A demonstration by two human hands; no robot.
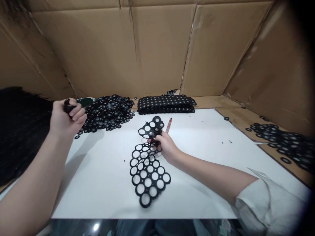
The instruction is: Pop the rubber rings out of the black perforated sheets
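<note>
One white tabletop point(103, 183), viewed from above. Noted over its middle: a mesh of linked black rings point(149, 165), gripped between thumb and fingers of the right hand point(168, 147). Noted at left: the left hand point(66, 119), curled into a fist around a small dark item point(69, 107) (identity not discernible).

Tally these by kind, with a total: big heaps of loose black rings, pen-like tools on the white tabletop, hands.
Big heaps of loose black rings: 2 (left heap, right heap)
Pen-like tool: 1
Hands: 2 (left hand, right hand)
Total: 5
</note>
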